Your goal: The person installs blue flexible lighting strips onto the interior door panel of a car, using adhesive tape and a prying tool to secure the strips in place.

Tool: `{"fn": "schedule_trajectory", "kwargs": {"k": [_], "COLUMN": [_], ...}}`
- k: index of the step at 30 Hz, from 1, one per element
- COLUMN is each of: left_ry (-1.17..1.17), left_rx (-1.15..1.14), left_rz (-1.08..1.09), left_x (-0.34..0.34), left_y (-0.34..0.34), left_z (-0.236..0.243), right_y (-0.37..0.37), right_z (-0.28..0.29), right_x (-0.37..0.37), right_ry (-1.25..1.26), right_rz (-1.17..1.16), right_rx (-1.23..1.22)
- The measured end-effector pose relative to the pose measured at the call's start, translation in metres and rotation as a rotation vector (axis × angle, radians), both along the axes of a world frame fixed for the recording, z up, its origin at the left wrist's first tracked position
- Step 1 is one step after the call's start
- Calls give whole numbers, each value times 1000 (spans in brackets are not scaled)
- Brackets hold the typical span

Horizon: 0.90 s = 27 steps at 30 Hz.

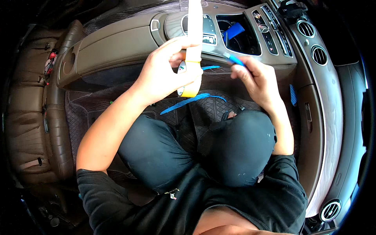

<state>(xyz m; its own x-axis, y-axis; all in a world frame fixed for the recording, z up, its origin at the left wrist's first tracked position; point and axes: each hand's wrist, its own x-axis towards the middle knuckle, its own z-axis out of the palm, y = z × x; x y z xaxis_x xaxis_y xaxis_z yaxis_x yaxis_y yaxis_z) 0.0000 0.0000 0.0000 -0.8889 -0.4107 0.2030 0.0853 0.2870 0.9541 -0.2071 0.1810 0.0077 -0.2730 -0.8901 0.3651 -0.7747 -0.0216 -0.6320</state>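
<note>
Across the view, the brown-trimmed center console [117, 45] is seen lengthwise, and past its left end a brown leather seat [25, 100] is set. In front of the console, both hands are raised. By the left hand [166, 70], partly closed, a roll of yellow tape [190, 93] is gripped between thumb and fingers, before the console's near side; a long pale tape strip [194, 27] is stretched up from it, across the console in view. On the mat on the console's near side, blue strips [184, 103] are scattered. In the console's open compartment, a flat blue piece [235, 31] is held. By the right hand [256, 80], fingers curled, a slim blue tool [235, 59] is pinched near the console's edge, its tip blurred.
</note>
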Motion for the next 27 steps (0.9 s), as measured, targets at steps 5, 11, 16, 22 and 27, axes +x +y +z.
{"fn": "schedule_trajectory", "kwargs": {"k": [5,11,16,22,27], "left_ry": [79,35,-14,-11,-102], "left_rx": [-131,-289,-416,-539,-659], "left_rz": [60,116,145,173,237], "left_x": [-4,-5,-4,-7,-7], "left_y": [12,14,15,13,15], "left_z": [0,7,8,2,5], "right_y": [0,-9,-14,-18,-24], "right_z": [4,7,7,8,12], "right_x": [0,1,5,6,12], "right_ry": [364,485,639,728,813], "right_rz": [43,122,85,80,47], "right_rx": [-37,-78,-125,-182,-116]}}
